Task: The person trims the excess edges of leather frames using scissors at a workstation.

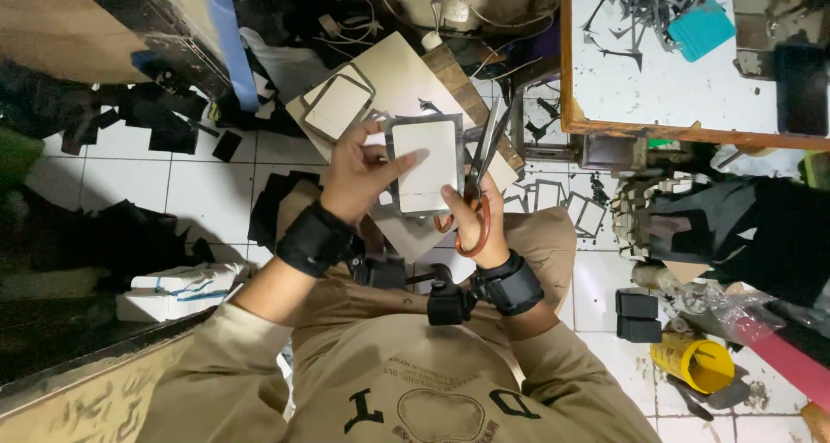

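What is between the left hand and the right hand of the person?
In the head view, a white card with a dark grey border lies between them. The left hand pinches its left edge; the right hand, holding scissors, is at its right edge.

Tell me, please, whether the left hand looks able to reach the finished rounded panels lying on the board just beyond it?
Probably yes. The left hand sits just short of the rounded panels with nothing between, but it currently holds the white panel, so it would need to let go first.
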